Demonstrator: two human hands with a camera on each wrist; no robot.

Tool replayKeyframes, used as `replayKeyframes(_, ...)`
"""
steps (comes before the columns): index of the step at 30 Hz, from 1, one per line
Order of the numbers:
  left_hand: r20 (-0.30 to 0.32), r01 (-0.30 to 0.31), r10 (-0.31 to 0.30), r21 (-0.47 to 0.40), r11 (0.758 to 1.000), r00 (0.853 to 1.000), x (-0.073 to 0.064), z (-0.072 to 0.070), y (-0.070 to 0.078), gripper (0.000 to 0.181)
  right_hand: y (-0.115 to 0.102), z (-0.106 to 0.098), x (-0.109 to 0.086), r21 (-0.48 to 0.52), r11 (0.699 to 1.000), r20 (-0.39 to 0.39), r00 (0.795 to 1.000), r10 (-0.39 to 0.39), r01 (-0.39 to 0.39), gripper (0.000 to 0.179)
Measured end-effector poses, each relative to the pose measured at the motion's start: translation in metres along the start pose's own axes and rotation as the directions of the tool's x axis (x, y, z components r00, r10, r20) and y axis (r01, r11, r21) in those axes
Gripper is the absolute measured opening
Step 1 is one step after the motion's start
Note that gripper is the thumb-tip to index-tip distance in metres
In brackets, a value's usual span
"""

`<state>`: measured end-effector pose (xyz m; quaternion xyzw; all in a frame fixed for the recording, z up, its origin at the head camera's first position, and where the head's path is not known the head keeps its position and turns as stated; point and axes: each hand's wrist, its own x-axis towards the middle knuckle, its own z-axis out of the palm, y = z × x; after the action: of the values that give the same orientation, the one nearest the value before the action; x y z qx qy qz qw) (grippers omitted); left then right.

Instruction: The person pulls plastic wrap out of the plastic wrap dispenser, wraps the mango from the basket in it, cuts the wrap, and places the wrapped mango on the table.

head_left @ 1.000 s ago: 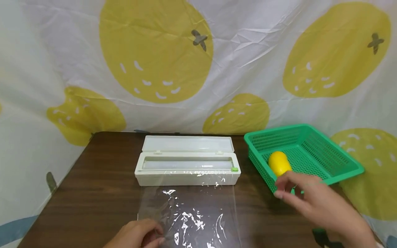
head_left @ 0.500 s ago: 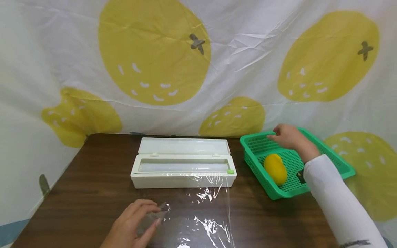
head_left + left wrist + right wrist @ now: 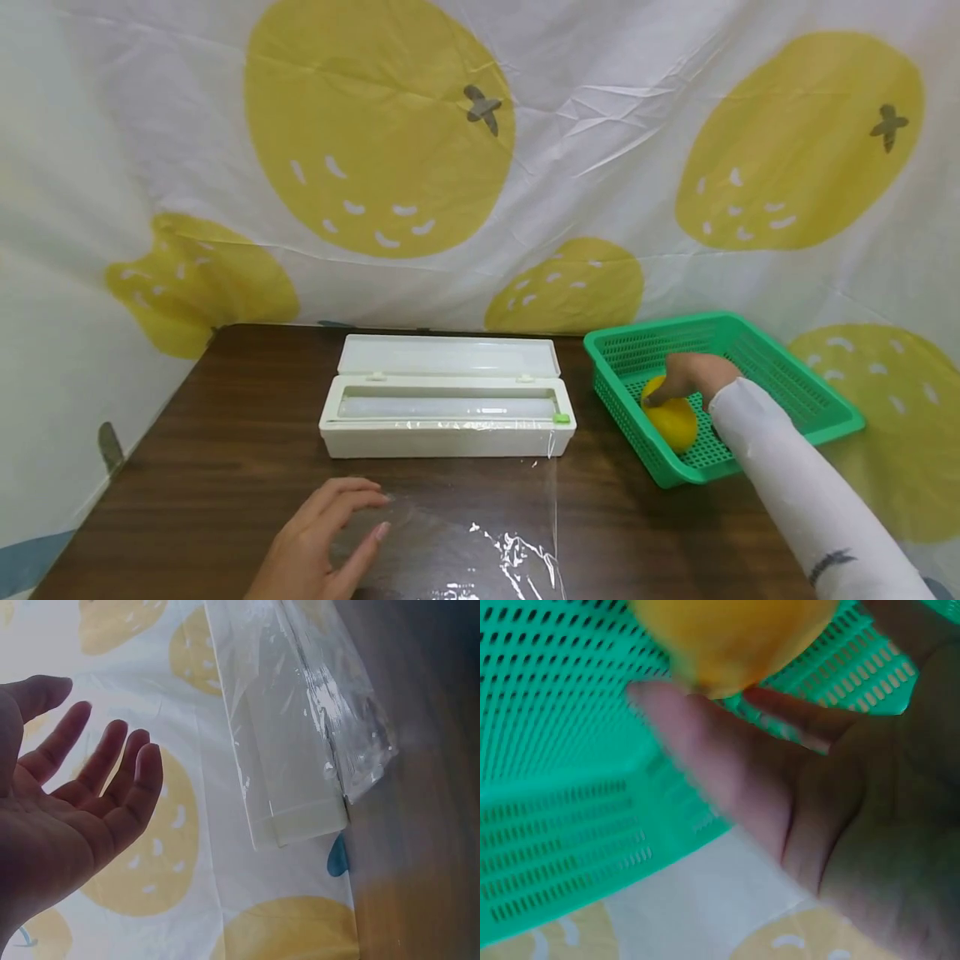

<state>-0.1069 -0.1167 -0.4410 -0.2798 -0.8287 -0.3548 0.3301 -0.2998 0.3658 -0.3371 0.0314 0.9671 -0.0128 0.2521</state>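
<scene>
At the head view's right, the right hand (image 3: 693,377) hides part of the yellow fruit (image 3: 678,427); the bottom edge crops the film (image 3: 517,557).

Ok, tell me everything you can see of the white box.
The white box is long and rectangular, plastic by its look, and sits on the dark wood-look table, its hinged lid open at the back. Inside lies a pale roll; a small green piece sits at the right end of the front edge. Clear film runs over that edge toward the camera. Neither the left hand nor the right hand touches the box.
</scene>
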Motion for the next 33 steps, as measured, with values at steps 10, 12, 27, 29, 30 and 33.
replayKeyframes(10,-0.013,-0.010,0.010,0.014,1.000,1.000,-0.002,0.003,-0.005,0.048,-0.001,0.003,0.000,0.047,0.999,0.005,1.000,0.000,0.000,0.058)
replayKeyframes(12,-0.005,-0.002,0.002,0.023,1.000,1.000,-0.002,0.002,-0.005,0.048,-0.002,0.003,0.000,0.024,1.000,-0.002,1.000,-0.013,0.013,0.056)
replayKeyframes(27,0.056,0.077,-0.079,0.032,0.997,0.995,0.000,-0.001,0.002,0.045,0.003,0.002,-0.005,0.004,0.999,-0.019,0.999,-0.033,0.033,0.085)
replayKeyframes(29,0.057,0.080,-0.082,0.028,0.996,0.995,0.001,-0.001,0.002,0.045,0.004,-0.001,-0.007,0.011,0.999,-0.035,0.999,-0.040,0.041,0.086)
replayKeyframes(30,0.059,0.083,-0.084,0.026,0.996,0.995,0.001,-0.001,0.002,0.045,0.005,-0.002,-0.008,0.022,0.999,-0.038,0.998,-0.042,0.043,0.086)
replayKeyframes(33,0.064,0.093,-0.094,0.025,0.995,0.993,0.000,-0.001,0.003,0.044,0.008,-0.008,-0.012,0.051,0.997,-0.039,0.998,-0.059,0.060,0.087)
